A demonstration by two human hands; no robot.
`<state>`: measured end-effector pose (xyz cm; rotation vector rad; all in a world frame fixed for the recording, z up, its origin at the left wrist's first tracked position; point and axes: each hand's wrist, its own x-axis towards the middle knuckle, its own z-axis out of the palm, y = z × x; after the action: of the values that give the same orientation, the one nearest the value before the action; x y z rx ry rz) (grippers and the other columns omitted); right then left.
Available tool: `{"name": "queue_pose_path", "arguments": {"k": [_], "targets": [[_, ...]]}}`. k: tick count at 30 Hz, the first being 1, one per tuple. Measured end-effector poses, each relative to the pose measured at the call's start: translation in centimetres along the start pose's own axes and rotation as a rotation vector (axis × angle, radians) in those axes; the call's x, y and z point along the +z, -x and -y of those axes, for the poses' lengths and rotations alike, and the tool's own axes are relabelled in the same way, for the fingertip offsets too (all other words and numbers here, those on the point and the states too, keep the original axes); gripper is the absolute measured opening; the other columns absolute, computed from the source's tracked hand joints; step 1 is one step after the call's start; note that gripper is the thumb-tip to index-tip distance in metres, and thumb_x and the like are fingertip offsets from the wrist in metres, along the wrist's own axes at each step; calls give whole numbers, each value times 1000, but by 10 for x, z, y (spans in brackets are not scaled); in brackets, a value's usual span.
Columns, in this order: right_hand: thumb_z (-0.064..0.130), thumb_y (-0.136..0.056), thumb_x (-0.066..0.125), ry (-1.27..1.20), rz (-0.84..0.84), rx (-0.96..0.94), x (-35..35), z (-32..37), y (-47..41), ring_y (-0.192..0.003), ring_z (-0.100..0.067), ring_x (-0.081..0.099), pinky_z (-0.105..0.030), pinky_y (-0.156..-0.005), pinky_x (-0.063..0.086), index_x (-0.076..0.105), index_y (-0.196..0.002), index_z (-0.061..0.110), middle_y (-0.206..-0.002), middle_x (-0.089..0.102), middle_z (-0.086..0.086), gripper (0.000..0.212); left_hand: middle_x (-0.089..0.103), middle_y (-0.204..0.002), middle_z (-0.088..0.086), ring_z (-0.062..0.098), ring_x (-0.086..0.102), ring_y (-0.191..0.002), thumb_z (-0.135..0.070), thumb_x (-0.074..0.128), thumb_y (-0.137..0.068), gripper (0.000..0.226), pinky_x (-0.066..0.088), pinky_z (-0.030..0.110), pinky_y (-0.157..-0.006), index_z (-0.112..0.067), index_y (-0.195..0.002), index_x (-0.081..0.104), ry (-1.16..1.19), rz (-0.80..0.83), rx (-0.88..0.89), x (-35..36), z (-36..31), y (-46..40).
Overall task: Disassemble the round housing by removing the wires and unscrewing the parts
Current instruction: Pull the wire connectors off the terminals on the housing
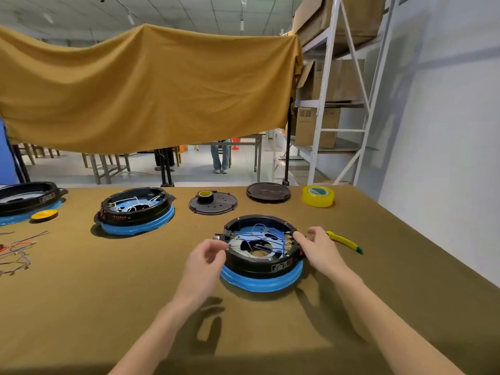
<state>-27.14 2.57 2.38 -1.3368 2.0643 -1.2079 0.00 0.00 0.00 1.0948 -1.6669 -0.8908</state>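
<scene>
**Both hands at the rim of the open round housing**

The brown-covered surface [378, 266] fills the lower half of the view, with a mustard cloth [148, 87] hung across behind it and a white shelving rack [332, 90] of cardboard boxes at about 2 o'clock.

The round housing [261, 253] sits near the middle of the surface, flat on its blue base ring with its open side facing up. Being round, it has no clear long axis; a small black connector juts out at its 9 o'clock side and a label faces the person at about 5 o'clock. Inside lie blue wires [266, 236], running across the well to a row of brass terminals at the 3 o'clock wall.

The left hand [207, 255] rests against the housing's 9 o'clock rim with fingers curled; whether it grasps anything cannot be told. The right hand [318, 246] is at the 3 o'clock rim, fingertips by the terminals, fingers loosely bent; its grip is also unclear.

A second open housing [135, 209], holding white wires, stands at 10 o'clock, and a third [27, 198] at the left edge. At 12 o'clock lie two dark round covers [267, 192], one carrying a small tape roll [204, 195]. A yellow tape roll [318, 196] sits at 1 o'clock, a yellow-handled tool [345, 241] just right of the right hand, and loose wires [16, 253] at 9 o'clock.
</scene>
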Motion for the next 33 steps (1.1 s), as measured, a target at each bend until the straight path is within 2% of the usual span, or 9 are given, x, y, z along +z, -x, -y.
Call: {"name": "queue_pose_path", "arguments": {"k": [4,7,9,13,19,23,26,30,33], "targets": [[30,-98,63,159,94,-96,20,-2,-28,-86,-8,61,-20,-69,47,62,-130,12,-106,67,0,36,56,-124,-8,10,56,-117,-21,59,-102,23,52,21,-88,-30,-123,57,-96,-35,-34,18,14,-44],[25,-100,59,192,129,-143,20,-14,-48,-108,-15,58,-26,-90,48,59,-139,12,-122,61,1,41,50,-132,-9,13,51,-125,-27,60,-101,40,52,40,-105,-26,-139,51,-163,-18,-21,27,34,-60],[25,-102,56,224,167,-149,17,-15,-60,-129,-21,52,-39,-111,42,52,-148,11,-139,57,-5,48,49,-132,-10,14,53,-122,-34,62,-99,40,54,43,-102,-27,-137,53,-197,-28,27,28,44,-61],[15,-104,51,179,242,-158,19,-11,-79,-134,-21,51,-45,-116,39,50,-150,11,-147,56,-7,46,45,-122,-11,15,57,-110,-44,63,-94,28,58,43,-92,-29,-118,61,-244,-46,121,27,54,-56],[6,-105,46,61,319,-105,20,-7,-88,-123,-14,56,-23,-96,47,51,-149,16,-144,58,-3,46,51,-110,-10,7,47,-109,-39,58,-91,18,47,28,-93,-26,-102,65,-298,-141,243,32,51,-51],[3,-104,44,87,420,-96,16,5,-93,-132,-18,52,-38,-112,42,54,-147,19,-145,57,-1,46,62,-96,-14,5,51,-103,-35,55,-91,17,34,25,-95,-26,-88,69,-390,-130,383,27,42,-55],[1,-103,45,52,409,-106,24,8,-90,-133,-17,53,-40,-116,40,58,-142,17,-144,59,-2,44,64,-95,-21,-3,54,-101,-23,63,-95,9,36,30,-99,-31,-94,68,-404,16,370,27,32,-63],[4,-103,49,-68,316,-72,31,-2,-84,-130,-17,56,-39,-114,42,61,-138,15,-140,62,-4,38,63,-99,-24,-3,54,-101,-28,63,-95,10,34,33,-101,-36,-100,69,-468,156,336,37,15,-77],[5,-103,49,-127,231,6,38,-4,-78,-127,-22,59,-44,-112,44,62,-136,13,-137,64,-8,36,68,-95,-22,-3,60,-95,-28,65,-95,11,49,28,-91,-32,-101,73,-360,216,297,46,4,-86]]}}
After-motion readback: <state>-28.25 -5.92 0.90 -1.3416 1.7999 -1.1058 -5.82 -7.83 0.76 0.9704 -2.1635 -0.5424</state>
